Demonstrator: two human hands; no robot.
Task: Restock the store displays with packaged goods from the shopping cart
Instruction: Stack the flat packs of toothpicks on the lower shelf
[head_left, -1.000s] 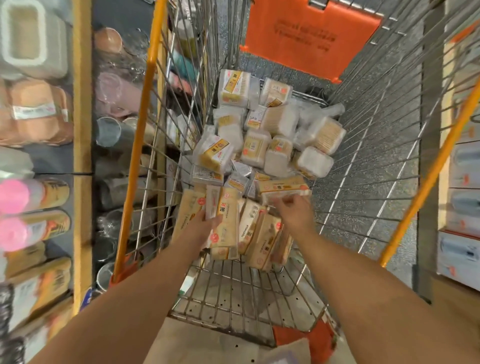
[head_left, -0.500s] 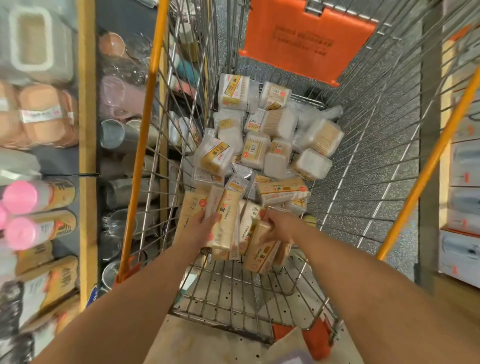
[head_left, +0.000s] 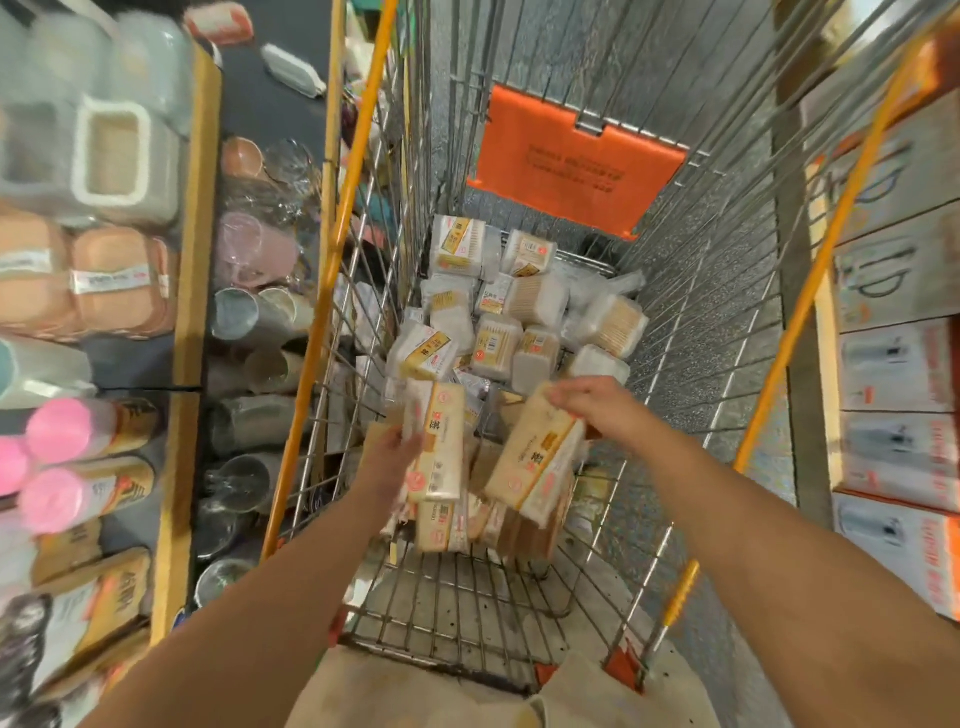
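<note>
I look down into a wire shopping cart (head_left: 691, 332) with orange rails. My left hand (head_left: 387, 460) grips a tan flat packet (head_left: 436, 441) and holds it upright above the pile. My right hand (head_left: 592, 405) grips the top of a second tan packet (head_left: 535, 462), which hangs tilted. More tan packets (head_left: 457, 525) lie under them on the cart floor. Several clear boxes of cotton swabs (head_left: 498, 340) are heaped at the cart's far end.
An orange child-seat flap (head_left: 576, 166) hangs at the far end of the cart. Left shelving (head_left: 184, 332) holds pink-capped bottles (head_left: 78, 431), cups and storage boxes. White boxed goods (head_left: 893, 364) fill the shelf on the right.
Both hands have risen out of the pile, each lifting a tan packet. The view has tilted upward and blurred with the motion.
</note>
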